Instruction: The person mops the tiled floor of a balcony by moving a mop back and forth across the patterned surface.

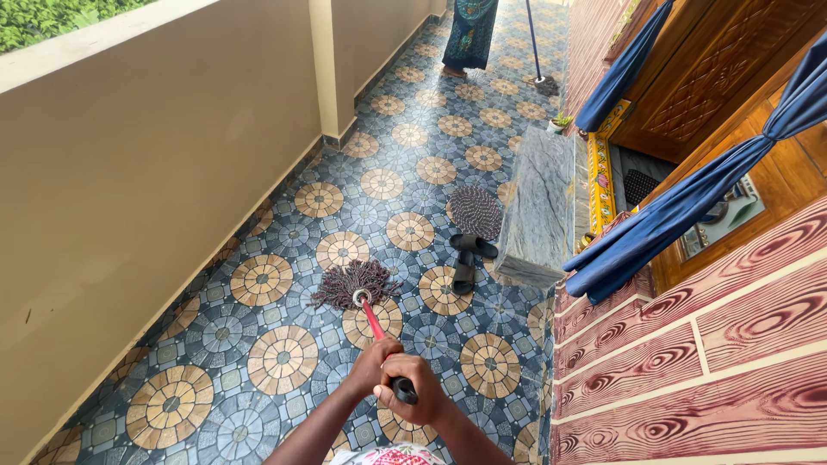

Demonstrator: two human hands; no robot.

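Both my hands grip a mop's red handle [373, 319] near its black end grip. My left hand [372, 365] is wrapped around the handle just ahead of my right hand [417, 387], which closes over the black end. The dark stringy mop head [351, 282] lies spread on the patterned blue and tan tiled floor [284, 357] in front of me.
A beige low wall [129, 172] runs along the left. A grey stone step [541, 207] and a pair of black slippers [469, 258] lie right, beside a round dark mat [475, 211]. Blue curtains [680, 207] hang by wooden doors. Far ahead a person [469, 34] stands with another mop [544, 84].
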